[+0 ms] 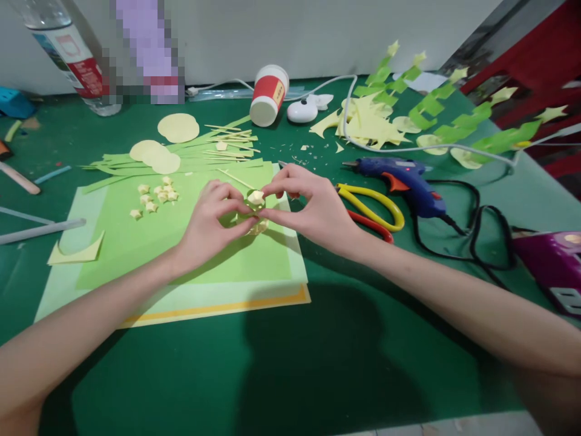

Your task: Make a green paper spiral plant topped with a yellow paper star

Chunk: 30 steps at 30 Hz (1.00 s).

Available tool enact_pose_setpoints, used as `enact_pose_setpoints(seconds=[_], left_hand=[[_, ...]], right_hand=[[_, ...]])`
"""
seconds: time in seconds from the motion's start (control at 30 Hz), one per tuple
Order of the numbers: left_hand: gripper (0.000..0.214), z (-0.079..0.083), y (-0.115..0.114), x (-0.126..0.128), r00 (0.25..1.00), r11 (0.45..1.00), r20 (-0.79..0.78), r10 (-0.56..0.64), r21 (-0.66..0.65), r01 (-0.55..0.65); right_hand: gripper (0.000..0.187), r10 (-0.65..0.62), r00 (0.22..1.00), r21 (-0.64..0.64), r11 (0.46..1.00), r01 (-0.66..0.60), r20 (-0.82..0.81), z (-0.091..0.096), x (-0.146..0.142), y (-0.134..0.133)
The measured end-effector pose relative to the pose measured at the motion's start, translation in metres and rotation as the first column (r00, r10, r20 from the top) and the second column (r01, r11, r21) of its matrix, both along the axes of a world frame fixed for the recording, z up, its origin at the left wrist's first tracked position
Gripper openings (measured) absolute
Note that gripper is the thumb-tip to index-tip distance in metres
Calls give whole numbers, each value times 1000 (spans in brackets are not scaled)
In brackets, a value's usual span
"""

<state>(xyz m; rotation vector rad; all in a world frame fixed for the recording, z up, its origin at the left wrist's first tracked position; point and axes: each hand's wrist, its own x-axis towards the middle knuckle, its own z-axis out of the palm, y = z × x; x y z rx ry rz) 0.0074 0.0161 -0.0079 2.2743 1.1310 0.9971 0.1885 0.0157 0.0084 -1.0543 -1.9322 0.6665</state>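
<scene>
Both hands meet over a stack of green and yellow paper sheets (pixel 181 266). My left hand (pixel 213 221) and my right hand (pixel 308 206) pinch a small pale-yellow folded paper star (pixel 256 197) between their fingertips, with a strip of the same paper (pixel 258 227) curling under it. Several finished little paper stars (pixel 154 197) lie on the green sheet to the left of my left hand.
Yellow-and-red scissors (pixel 376 212) and a blue glue gun (pixel 403 178) with a black cord lie right of my right hand. Behind are paper strips (pixel 213 151), yellow circles (pixel 178 127), a tipped paper cup (pixel 269 94), a bottle (pixel 72 54), and green-yellow garlands (pixel 454 115).
</scene>
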Motion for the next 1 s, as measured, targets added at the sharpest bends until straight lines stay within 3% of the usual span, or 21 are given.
enact_pose_setpoints(seconds=[0.17, 0.37, 0.53, 0.67, 0.8, 1.0], left_hand=[[8, 2, -1, -2, 1000, 1000, -5, 7, -5, -7], [12, 8, -11, -23, 992, 997, -100, 77, 7, -77], [21, 0, -18, -33, 950, 989, -310, -37, 126, 80], [24, -4, -18, -32, 900, 969, -432, -63, 188, 159], [25, -5, -17, -31, 897, 967, -435, -77, 187, 173], [24, -6, -18, -30, 920, 982, -381, -92, 117, 147]], right_hand=[[3, 15, 1000, 3, 1000, -15, -21, -2, -4, 0], [3, 24, 999, 21, 999, -24, 38, 1, -2, -1], [2, 19, 992, 23, 999, -22, 122, 3, -1, -2], [6, 2, 981, 95, 995, -21, 195, 2, 0, -2], [7, 34, 981, 208, 975, -74, 192, -3, 4, 2], [10, 51, 978, 231, 968, -98, 204, -5, 7, 5]])
